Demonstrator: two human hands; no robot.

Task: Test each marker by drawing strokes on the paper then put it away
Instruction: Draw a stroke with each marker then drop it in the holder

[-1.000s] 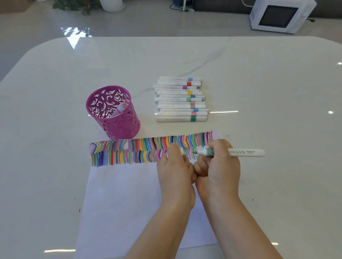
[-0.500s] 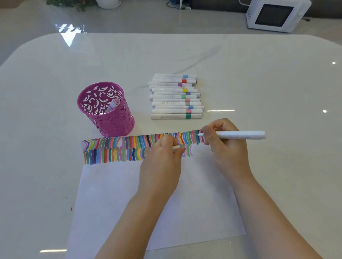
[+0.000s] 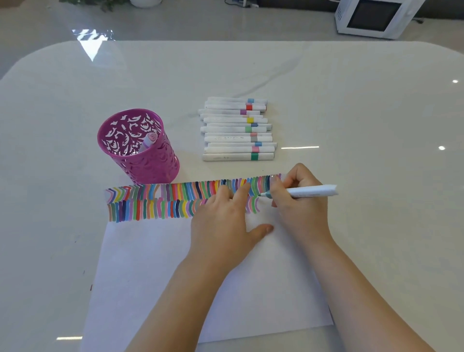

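A pale, glossy floor point(image 3: 226, 22) runs along the top of the frame. On it stand 1 white box-shaped appliance point(image 3: 371, 15) with a dark window at the upper right and 1 white plant pot point(image 3: 145, 2), cut off by the top edge.

Below that, 1 white worktop point(image 3: 351, 113) with rounded corners fills nearly the whole view and mirrors bright lights.

1 sheet of white paper point(image 3: 155, 276) lies on it at lower centre. 2 rows of short coloured strokes point(image 3: 155, 198) cross the sheet's top edge.

The left hand point(image 3: 226, 223) lies flat on the paper at centre, fingers spread wide and straight, covering part of the lower row.

The right hand point(image 3: 301, 208), just to its right, curls its fingers round 1 white marker point(image 3: 311, 191). The marker lies nearly level with its back end pointing right, and its teal tip meets the paper at the right end of the strokes.

1 magenta cut-out pen cup point(image 3: 150, 165) stands upright at centre left, just beside the paper's top edge. It holds 1 capped marker point(image 3: 148, 142) leaning inside.

A row of markers point(image 3: 233, 137) lies side by side above the paper at centre. They number about 12, are white with coloured bands, and are packed too tightly for a sure count.
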